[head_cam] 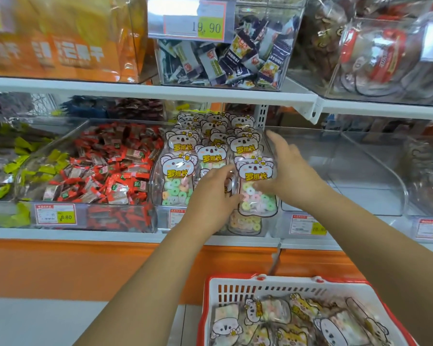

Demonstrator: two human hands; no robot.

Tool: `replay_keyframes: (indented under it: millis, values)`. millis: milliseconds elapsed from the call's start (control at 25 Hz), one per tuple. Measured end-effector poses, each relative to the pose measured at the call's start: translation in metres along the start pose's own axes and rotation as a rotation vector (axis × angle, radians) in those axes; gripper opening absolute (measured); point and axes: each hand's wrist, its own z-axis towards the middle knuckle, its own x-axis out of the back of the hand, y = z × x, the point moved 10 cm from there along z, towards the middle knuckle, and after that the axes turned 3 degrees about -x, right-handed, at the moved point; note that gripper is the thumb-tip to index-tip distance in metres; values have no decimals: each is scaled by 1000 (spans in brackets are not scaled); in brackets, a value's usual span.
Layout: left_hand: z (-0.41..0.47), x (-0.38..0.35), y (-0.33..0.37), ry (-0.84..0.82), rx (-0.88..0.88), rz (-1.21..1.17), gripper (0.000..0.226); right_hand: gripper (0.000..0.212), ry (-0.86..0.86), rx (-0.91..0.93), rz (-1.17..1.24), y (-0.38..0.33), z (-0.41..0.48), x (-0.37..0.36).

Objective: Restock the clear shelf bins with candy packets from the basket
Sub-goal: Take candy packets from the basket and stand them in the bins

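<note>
A clear shelf bin (160,213) on the lower shelf holds several bear-shaped candy packets of pastel rings. The front right packet (256,193) stands upright between both my hands. My left hand (216,193) rests against its left edge with fingers loosely bent. On the packet's right side is my right hand (289,168), whose thumb touches the packet while its fingers stretch back along the bin wall. A red-rimmed white basket (235,293) at the bottom right holds several more bear packets (270,312).
Left of the bear bin stands a bin of red-wrapped candies (105,171), then yellow-green ones (23,166). An empty clear bin (348,171) is on the right. The upper shelf carries an orange box (60,38), a bin of dark sachets (225,58) and bagged goods (375,58).
</note>
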Motion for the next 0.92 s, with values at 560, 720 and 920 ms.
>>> replay_keyframes:
  millis: [560,720,920]
  values:
    - [4,-2,-5,15,-27,16,73,82,182,258,-604,-9,-12,-17]
    - [3,-2,-1,21,-59,31,76,61,239,304,-467,0,-18,-10]
    - [6,-6,-4,-20,-23,81,82,62,130,308,-560,-2,-11,-25]
